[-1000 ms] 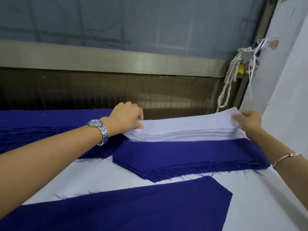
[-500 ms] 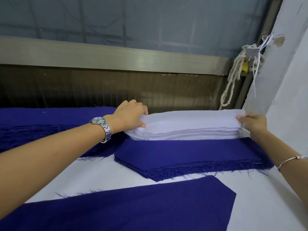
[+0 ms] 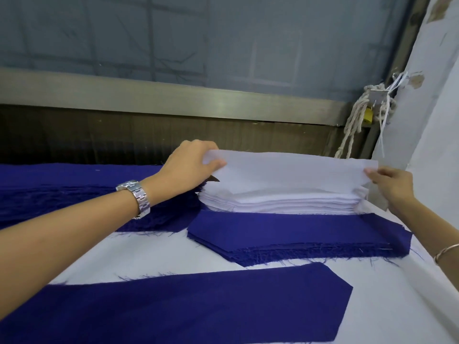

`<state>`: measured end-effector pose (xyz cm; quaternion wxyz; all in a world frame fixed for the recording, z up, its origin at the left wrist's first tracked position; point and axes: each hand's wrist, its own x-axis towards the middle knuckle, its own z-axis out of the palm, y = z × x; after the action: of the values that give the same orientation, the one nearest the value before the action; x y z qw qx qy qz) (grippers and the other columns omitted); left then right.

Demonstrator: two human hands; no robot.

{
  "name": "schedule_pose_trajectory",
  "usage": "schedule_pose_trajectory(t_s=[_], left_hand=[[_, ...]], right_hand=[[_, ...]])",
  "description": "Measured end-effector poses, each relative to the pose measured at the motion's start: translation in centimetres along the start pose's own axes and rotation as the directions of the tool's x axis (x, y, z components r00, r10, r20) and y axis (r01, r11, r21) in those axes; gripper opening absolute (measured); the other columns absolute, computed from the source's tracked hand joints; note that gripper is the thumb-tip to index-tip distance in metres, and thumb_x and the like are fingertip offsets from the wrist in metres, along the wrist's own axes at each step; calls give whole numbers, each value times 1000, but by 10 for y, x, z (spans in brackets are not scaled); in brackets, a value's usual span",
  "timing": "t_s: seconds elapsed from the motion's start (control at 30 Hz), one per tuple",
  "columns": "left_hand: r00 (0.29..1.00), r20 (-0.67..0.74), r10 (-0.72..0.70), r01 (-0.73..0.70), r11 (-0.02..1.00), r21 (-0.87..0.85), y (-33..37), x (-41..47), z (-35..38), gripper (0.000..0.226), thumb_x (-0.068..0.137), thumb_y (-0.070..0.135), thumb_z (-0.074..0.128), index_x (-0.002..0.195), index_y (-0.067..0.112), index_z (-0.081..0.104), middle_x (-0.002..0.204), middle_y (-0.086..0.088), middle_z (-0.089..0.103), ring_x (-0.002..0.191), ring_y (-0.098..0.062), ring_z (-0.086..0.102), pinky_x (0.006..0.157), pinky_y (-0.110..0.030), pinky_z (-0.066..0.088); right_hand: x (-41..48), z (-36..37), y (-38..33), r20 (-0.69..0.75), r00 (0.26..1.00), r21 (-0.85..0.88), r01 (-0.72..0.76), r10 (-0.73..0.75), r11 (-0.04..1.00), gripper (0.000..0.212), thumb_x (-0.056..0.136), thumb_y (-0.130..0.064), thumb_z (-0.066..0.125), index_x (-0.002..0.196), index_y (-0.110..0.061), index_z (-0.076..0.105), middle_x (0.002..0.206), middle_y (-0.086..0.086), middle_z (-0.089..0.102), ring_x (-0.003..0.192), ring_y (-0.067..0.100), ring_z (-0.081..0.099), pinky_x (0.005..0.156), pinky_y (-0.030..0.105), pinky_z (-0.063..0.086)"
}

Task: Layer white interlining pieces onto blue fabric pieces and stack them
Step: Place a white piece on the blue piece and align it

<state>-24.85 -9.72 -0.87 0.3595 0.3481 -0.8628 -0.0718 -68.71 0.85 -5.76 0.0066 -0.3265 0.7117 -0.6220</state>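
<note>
Fingers (image 3: 215,164) of the left hand (image 3: 188,165) and right hand (image 3: 392,182) pinch the ends of the top interlining piece (image 3: 285,172), held just above the white stack (image 3: 280,202). Worry from here — a second sheet clinging along, or the floppy piece landing crooked on the single blue piece (image 3: 198,301) lying nearer than that stack.

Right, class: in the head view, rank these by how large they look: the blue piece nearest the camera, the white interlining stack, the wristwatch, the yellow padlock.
1. Nearest blue piece (closeness inflates it)
2. White interlining stack
3. Wristwatch
4. Yellow padlock
</note>
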Motion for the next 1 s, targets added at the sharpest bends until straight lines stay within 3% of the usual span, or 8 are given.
schedule_pose_trajectory(t_s=[0.13,0.27,0.37,0.53,0.63,0.73,0.83,1.0], left_hand=[[997,-12,-76,74,992,-98,-5,-18,-25,27,98,36,58,86,14,66,74,-8,65,66,-22,56,66,-37,42],[982,14,-189,187,956,-225,-21,-44,-46,28,99,33,58,95,9,72,89,-2,74,88,-18,68,87,-42,52],[960,37,-278,277,919,-280,-38,-70,-61,26,97,37,61,95,16,75,79,6,74,70,3,64,75,-28,51],[898,147,-416,441,857,-269,-64,-122,-86,28,88,46,66,81,20,76,64,10,69,56,-1,59,67,-24,44],[852,224,-474,521,811,-266,-76,-153,-99,26,80,53,67,81,30,78,70,10,73,67,-10,64,68,-21,47],[799,318,-510,587,775,-235,-89,-181,-116,43,66,62,69,81,24,80,70,-3,72,59,-9,62,71,-24,46],[743,389,-545,645,738,-199,-101,-207,-130,61,60,71,73,88,18,80,84,-16,73,57,-9,54,72,-28,43],[701,455,-549,684,698,-212,-108,-234,-133,79,44,84,77,99,27,80,89,-9,77,68,-19,66,66,-24,49]], right_hand=[[-18,-5,-21,80,995,0,59,-58,998,12,93,-20,71,95,-8,69,82,5,63,78,20,54,80,32,41],[-36,-12,-42,241,970,0,41,-39,999,10,91,-17,71,89,-7,70,74,4,62,66,15,52,63,24,42],[-49,-17,-55,404,914,-67,8,19,998,15,89,-19,73,88,-4,73,72,10,63,66,19,54,65,28,45],[-83,-17,-73,561,817,-181,-41,137,983,17,83,-21,78,86,-3,77,65,10,63,64,20,56,65,28,47],[-109,-16,-83,646,740,-221,-56,189,974,20,81,-24,79,75,-5,75,59,10,59,56,16,50,62,28,43],[-131,-15,-91,747,626,-279,-8,222,960,29,75,-29,80,59,-9,65,56,12,52,47,12,43,51,23,37],[-144,-16,-93,825,502,-326,48,259,944,32,71,-33,82,58,-10,64,55,14,49,45,14,38,44,19,33],[-146,-20,-81,886,320,-394,141,335,908,41,71,-44,86,70,-6,68,67,20,61,50,14,43,47,18,35]])
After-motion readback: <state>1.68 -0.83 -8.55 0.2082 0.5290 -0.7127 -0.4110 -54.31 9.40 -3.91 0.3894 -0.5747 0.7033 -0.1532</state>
